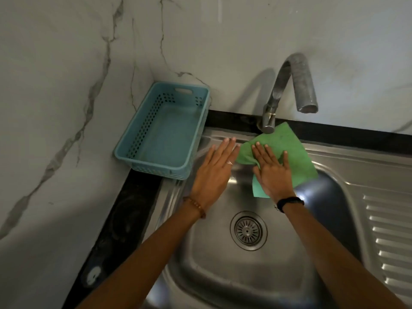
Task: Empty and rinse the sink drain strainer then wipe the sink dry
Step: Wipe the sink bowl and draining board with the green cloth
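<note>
Grey-veined marble walls back the stainless steel sink (pixel 223 270). Wiping is underway: flat right hand (pixel 273 172) presses the green cloth (pixel 287 150); left hand (pixel 214 172), flat, braces the rim. Next, sweep toward the round metal drain strainer (pixel 248 230).

Dim overall, cool grey cast, no direct light source visible. Brightest patch is a blown-out glare spot on the sink (pixel 307 192) basin wall, just beside the right wrist, with softer sheen along the rim and the drainboard ridges. Faucet (pixel 289 90) throws a soft, wide shadow on the marble wall (pixel 66 85) to its left. Black counter strip (pixel 124 210) at lower left is nearly crushed, faint smudgy reflections only. Wide-angle distortion: the counter edge bows and the forearms stretch toward the bottom corners. Mild softness and compression smear throughout; fingertips of both hands slightly blurred. Centre sharp enough to read the strainer (pixel 248 230) slots.
</note>
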Tool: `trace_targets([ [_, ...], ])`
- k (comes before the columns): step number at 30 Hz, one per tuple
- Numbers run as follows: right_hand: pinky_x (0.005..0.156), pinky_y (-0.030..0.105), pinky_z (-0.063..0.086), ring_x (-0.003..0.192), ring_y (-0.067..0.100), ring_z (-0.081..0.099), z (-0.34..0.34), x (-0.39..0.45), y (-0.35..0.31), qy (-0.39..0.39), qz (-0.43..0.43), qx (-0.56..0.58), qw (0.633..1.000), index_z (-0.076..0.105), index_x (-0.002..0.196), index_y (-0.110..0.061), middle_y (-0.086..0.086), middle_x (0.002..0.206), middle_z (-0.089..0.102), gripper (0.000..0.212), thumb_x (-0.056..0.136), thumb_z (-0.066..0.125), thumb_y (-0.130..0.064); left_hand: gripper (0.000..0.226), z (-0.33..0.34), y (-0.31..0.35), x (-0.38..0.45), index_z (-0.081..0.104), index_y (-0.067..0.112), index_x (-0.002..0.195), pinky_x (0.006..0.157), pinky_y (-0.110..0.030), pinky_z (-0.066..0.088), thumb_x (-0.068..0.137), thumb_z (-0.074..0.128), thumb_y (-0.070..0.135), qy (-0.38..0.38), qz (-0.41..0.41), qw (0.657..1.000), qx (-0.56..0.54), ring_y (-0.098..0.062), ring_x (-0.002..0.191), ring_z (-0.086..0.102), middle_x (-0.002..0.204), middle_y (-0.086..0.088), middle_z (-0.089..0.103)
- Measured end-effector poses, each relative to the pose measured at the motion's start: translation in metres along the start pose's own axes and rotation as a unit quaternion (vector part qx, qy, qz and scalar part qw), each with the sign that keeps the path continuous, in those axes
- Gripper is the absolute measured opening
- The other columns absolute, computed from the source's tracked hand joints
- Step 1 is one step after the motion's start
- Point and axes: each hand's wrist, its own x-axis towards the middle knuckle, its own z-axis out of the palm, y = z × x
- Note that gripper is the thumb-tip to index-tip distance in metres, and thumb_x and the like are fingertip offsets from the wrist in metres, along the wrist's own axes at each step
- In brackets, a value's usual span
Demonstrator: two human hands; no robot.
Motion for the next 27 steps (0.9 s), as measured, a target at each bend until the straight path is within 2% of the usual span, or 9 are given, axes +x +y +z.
trace_targets([
  [3, 0.116, 0.055, 0.003, 0.147, 0.019, 0.009, -0.003, -0.016, 0.023, 0.011, 0.055, 0.000, 0.998, 0.008, 0.149, -0.022, -0.003, 0.158, 0.010, 0.056, 0.098, 0.029, -0.034, 0.085, 0.029, 0.003, 0.023, -0.007, 0.012, 0.147, 0.112, -0.034, -0.015, 0.087, 0.052, 0.009, -0.111, -0.040, 0.989, -0.091, -0.023, 0.144, -0.013, 0.158, -0.009, -0.010],
  [6, 0.117, 0.053, 0.005, 0.147, 0.021, 0.007, -0.002, -0.024, 0.023, 0.007, 0.114, 0.037, 0.993, 0.007, 0.149, -0.020, -0.001, 0.159, 0.006, 0.055, 0.099, 0.026, -0.032, 0.096, 0.048, -0.012, 0.034, -0.013, 0.008, 0.146, 0.112, -0.036, -0.014, 0.083, 0.059, 0.010, -0.153, -0.129, 0.974, -0.109, -0.027, 0.145, -0.014, 0.156, -0.013, -0.015],
  [8, 0.119, 0.049, 0.005, 0.147, 0.022, 0.001, -0.001, -0.017, 0.008, 0.003, 0.136, 0.090, 0.987, 0.003, 0.149, -0.016, 0.005, 0.159, 0.001, 0.055, 0.099, 0.023, -0.027, 0.102, 0.057, -0.019, 0.035, -0.015, 0.007, 0.145, 0.113, -0.036, -0.013, 0.079, 0.063, 0.011, -0.169, -0.140, 0.971, -0.094, -0.027, 0.145, -0.013, 0.156, -0.013, -0.016],
  [13, 0.117, 0.042, -0.008, 0.146, 0.023, -0.007, 0.002, 0.011, -0.044, 0.004, 0.053, 0.089, 0.995, -0.004, 0.148, -0.019, 0.008, 0.159, -0.004, 0.056, 0.100, 0.025, -0.026, 0.112, 0.062, -0.025, 0.036, -0.016, 0.006, 0.144, 0.112, -0.035, -0.014, 0.075, 0.069, 0.027, -0.195, -0.116, 0.969, -0.101, -0.025, 0.145, -0.015, 0.156, -0.013, -0.018],
  [15, 0.117, 0.042, -0.009, 0.146, 0.023, -0.007, 0.000, 0.029, -0.063, 0.009, 0.006, 0.086, 0.996, 0.000, 0.149, -0.019, 0.006, 0.159, -0.004, 0.058, 0.099, 0.027, -0.026, 0.098, 0.061, -0.028, 0.038, -0.016, 0.005, 0.144, 0.114, -0.035, -0.013, 0.085, 0.057, 0.034, -0.202, -0.114, 0.966, -0.111, -0.024, 0.144, -0.016, 0.155, -0.012, -0.020],
  [18, 0.118, 0.042, -0.006, 0.147, 0.021, -0.004, -0.002, 0.054, -0.075, 0.012, -0.048, 0.066, 0.997, 0.002, 0.149, -0.021, 0.004, 0.159, -0.002, 0.056, 0.099, 0.027, -0.030, 0.073, 0.061, -0.028, 0.040, -0.015, 0.005, 0.145, 0.114, -0.033, -0.015, 0.094, 0.035, 0.024, -0.187, -0.132, 0.962, -0.146, -0.023, 0.144, -0.018, 0.155, -0.013, -0.020],
  [20, 0.119, 0.040, -0.006, 0.147, 0.019, -0.002, -0.002, 0.060, -0.071, 0.013, -0.066, 0.044, 0.997, 0.003, 0.149, -0.022, 0.003, 0.160, 0.000, 0.056, 0.099, 0.026, -0.033, 0.079, 0.060, -0.028, 0.042, -0.015, 0.006, 0.146, 0.113, -0.033, -0.015, 0.091, 0.040, 0.021, -0.200, -0.136, 0.958, -0.156, -0.023, 0.144, -0.019, 0.155, -0.014, -0.022],
  [23, 0.118, 0.039, -0.006, 0.147, 0.017, 0.001, 0.000, 0.054, -0.055, 0.023, -0.087, 0.019, 0.996, 0.005, 0.149, -0.024, 0.000, 0.160, 0.004, 0.057, 0.098, 0.028, -0.032, 0.105, 0.057, -0.030, 0.044, -0.017, 0.006, 0.145, 0.114, -0.034, -0.015, 0.078, 0.063, 0.021, -0.231, -0.135, 0.951, -0.156, -0.023, 0.143, -0.021, 0.154, -0.013, -0.025],
  [27, 0.118, 0.040, -0.005, 0.147, 0.017, 0.006, 0.001, 0.029, -0.014, 0.034, -0.043, 0.039, 0.998, 0.010, 0.148, -0.026, -0.001, 0.159, 0.009, 0.058, 0.096, 0.034, -0.027, 0.117, 0.057, -0.031, 0.041, -0.021, 0.005, 0.143, 0.113, -0.034, -0.015, 0.071, 0.070, 0.014, -0.232, -0.127, 0.954, -0.139, -0.024, 0.143, -0.022, 0.153, -0.013, -0.026],
])
